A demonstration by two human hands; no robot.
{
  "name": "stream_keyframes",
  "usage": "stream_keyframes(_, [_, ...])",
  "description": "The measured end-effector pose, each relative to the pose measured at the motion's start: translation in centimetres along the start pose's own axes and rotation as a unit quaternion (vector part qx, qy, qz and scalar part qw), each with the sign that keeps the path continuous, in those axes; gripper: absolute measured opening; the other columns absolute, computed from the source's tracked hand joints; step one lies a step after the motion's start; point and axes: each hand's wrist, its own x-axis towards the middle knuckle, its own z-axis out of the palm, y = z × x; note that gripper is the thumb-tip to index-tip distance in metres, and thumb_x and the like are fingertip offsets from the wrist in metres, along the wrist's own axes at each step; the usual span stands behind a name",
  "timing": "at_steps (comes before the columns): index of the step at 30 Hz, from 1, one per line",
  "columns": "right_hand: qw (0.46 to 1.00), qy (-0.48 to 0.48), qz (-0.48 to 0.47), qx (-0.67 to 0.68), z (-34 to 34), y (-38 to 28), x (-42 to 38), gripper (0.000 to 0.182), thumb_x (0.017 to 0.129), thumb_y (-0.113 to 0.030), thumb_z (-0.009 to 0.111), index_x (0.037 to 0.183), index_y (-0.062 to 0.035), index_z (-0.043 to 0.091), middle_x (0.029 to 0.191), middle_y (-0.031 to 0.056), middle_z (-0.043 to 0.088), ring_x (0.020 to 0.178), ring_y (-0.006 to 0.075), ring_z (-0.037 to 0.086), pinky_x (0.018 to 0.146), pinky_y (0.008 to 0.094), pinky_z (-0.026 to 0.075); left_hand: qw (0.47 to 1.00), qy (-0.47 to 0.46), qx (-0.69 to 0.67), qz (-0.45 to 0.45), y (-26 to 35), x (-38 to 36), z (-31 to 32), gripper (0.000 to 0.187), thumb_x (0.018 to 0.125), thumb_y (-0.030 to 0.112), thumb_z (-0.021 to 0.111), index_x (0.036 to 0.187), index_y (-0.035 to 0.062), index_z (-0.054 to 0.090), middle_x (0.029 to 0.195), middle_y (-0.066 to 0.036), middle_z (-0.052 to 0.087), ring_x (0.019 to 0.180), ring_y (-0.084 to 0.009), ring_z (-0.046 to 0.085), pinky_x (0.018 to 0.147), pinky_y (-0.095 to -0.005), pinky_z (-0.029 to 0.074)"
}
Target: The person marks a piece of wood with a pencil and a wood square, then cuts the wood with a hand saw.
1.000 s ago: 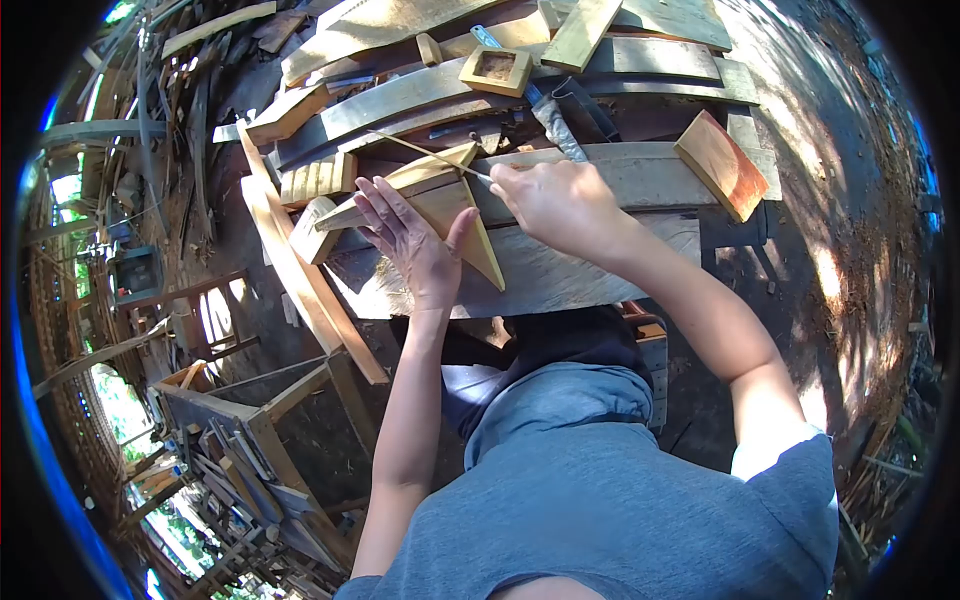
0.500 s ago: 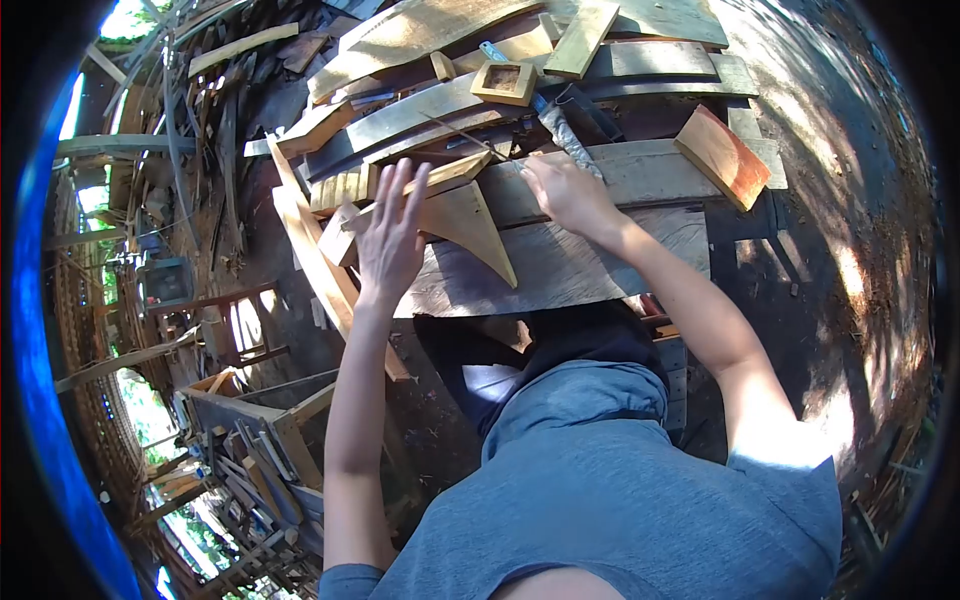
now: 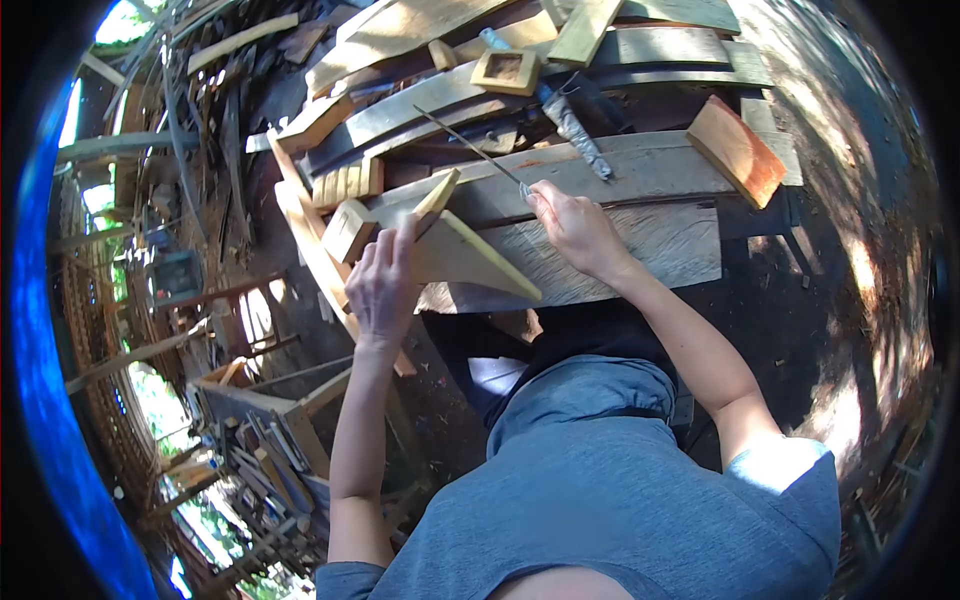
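My right hand (image 3: pixel 578 228) is closed around the handle end of a long, thin file (image 3: pixel 488 159), which slants up and left over the bench. My left hand (image 3: pixel 382 278) has its fingers curled at the edge of a pale, pointed wooden piece (image 3: pixel 468 258) and seems to grip it. That piece stands tilted near the bench's front edge, its narrow tip toward the right. The file is apart from it. Just beyond my left hand sits a small wooden block (image 3: pixel 348 230); a grooved block (image 3: pixel 345 186) lies farther back.
The plank bench (image 3: pixel 650 240) carries a square wooden frame (image 3: pixel 505 72), a wrapped tool (image 3: pixel 575 130) and a reddish-ended block (image 3: pixel 735 150). Long boards (image 3: pixel 400 50) lie at the back. A crate of wood offcuts (image 3: pixel 265 440) stands at lower left.
My left hand has gone from spread fingers to curled ones at the wooden piece, which has tipped and shifted. The file has swung clear of the piece in my right hand.
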Motion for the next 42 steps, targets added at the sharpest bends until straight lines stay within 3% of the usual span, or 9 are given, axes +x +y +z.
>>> stream_keyframes(5, [0.999, -0.018, -0.037, 0.018, 1.9, -0.9, -0.3, 0.031, 0.103, -0.029, 0.046, 0.116, -0.0038, 0.057, 0.087, 0.0253, 0.066, 0.083, 0.0456, 0.064, 0.069, 0.0526, 0.048, 0.990, -0.094, -0.026, -0.100, 2.7, -0.4, 0.0, 0.076, 0.068, 0.010, 0.077, 0.137, 0.0184, 0.046, 0.104, -0.007, 0.050, 0.093, -0.0292, 0.057, 0.067, -0.0410, 0.055])
stream_keyframes(8, [1.000, -0.020, -0.009, 0.002, 1.8, -1.6, -0.6, 0.027, 0.101, -0.027, 0.047, 0.104, -0.0027, 0.058, 0.078, 0.0254, 0.067, 0.074, 0.0454, 0.066, 0.065, 0.0542, 0.052, 0.991, -0.056, -0.048, -0.108, 3.2, -0.2, 1.0, 0.076, 0.069, 0.011, 0.079, 0.137, 0.0187, 0.046, 0.114, -0.008, 0.058, 0.102, -0.0311, 0.062, 0.070, -0.0415, 0.056])
stream_keyframes(11, [0.992, 0.025, -0.118, -0.032, 1.1, -2.7, -2.1, 0.023, 0.100, -0.024, 0.049, 0.099, -0.0017, 0.056, 0.071, 0.0232, 0.066, 0.065, 0.0423, 0.066, 0.057, 0.0506, 0.053, 0.981, -0.095, -0.067, -0.153, 3.6, 0.2, 1.3, 0.066, 0.071, 0.004, 0.070, 0.132, 0.0136, 0.047, 0.126, -0.010, 0.061, 0.112, -0.0289, 0.063, 0.078, -0.0396, 0.058])
stream_keyframes(14, [0.983, -0.013, -0.136, -0.122, -0.7, -4.7, -3.3, 0.020, 0.098, -0.022, 0.051, 0.091, -0.0034, 0.054, 0.064, 0.0174, 0.065, 0.058, 0.0365, 0.067, 0.049, 0.0465, 0.053, 0.981, -0.075, -0.079, -0.159, 3.5, -0.2, 1.5, 0.064, 0.071, 0.003, 0.070, 0.131, 0.0100, 0.048, 0.124, -0.013, 0.064, 0.110, -0.0286, 0.066, 0.081, -0.0399, 0.058])
stream_keyframes(21, [0.976, -0.014, -0.140, -0.165, 3.0, -1.9, 3.8, 0.023, 0.098, -0.026, 0.051, 0.091, -0.0044, 0.054, 0.065, 0.0203, 0.063, 0.061, 0.0413, 0.065, 0.053, 0.0514, 0.050, 0.989, -0.047, -0.058, -0.130, 3.0, -0.4, 2.1, 0.078, 0.069, 0.016, 0.082, 0.137, 0.0130, 0.045, 0.115, -0.015, 0.067, 0.100, -0.0320, 0.068, 0.077, -0.0419, 0.056])
stream_keyframes(26, [0.968, -0.113, -0.144, -0.173, -1.6, -3.8, 1.8, 0.024, 0.099, -0.028, 0.049, 0.092, -0.0056, 0.056, 0.069, 0.0216, 0.065, 0.068, 0.0416, 0.066, 0.059, 0.0524, 0.052, 0.982, -0.067, -0.092, -0.152, 3.6, -0.1, 1.3, 0.063, 0.071, 0.002, 0.069, 0.131, 0.0084, 0.050, 0.128, -0.012, 0.062, 0.113, -0.0300, 0.064, 0.085, -0.0397, 0.057])
stream_keyframes(33, [0.966, -0.050, -0.183, -0.174, 2.8, -0.9, 6.1, 0.025, 0.100, -0.029, 0.048, 0.095, -0.0061, 0.057, 0.072, 0.0212, 0.066, 0.070, 0.0403, 0.067, 0.062, 0.0518, 0.053, 0.982, -0.071, -0.086, -0.154, 3.5, 0.2, 1.4, 0.063, 0.070, -0.002, 0.067, 0.130, 0.0085, 0.052, 0.128, -0.012, 0.062, 0.111, -0.0297, 0.064, 0.087, -0.0395, 0.056])
stream_keyframes(40, [0.947, -0.201, -0.082, -0.237, -2.4, -5.3, 3.1, 0.026, 0.098, -0.032, 0.050, 0.094, -0.0078, 0.059, 0.073, 0.0201, 0.067, 0.072, 0.0390, 0.068, 0.063, 0.0506, 0.054, 0.981, -0.067, -0.098, -0.156, 3.5, 0.1, 1.4, 0.065, 0.068, -0.003, 0.065, 0.131, 0.0076, 0.053, 0.128, -0.013, 0.061, 0.116, -0.0308, 0.062, 0.090, -0.0393, 0.054])
stream_keyframes(42, [0.949, -0.152, -0.115, -0.250, -1.7, -5.2, 3.8, 0.024, 0.098, -0.031, 0.050, 0.094, -0.0081, 0.058, 0.072, 0.0195, 0.067, 0.071, 0.0372, 0.069, 0.061, 0.0501, 0.054, 0.980, -0.069, -0.101, -0.155, 3.5, 0.0, 1.7, 0.065, 0.068, -0.003, 0.065, 0.131, 0.0076, 0.052, 0.128, -0.013, 0.062, 0.116, -0.0305, 0.062, 0.090, -0.0391, 0.054])
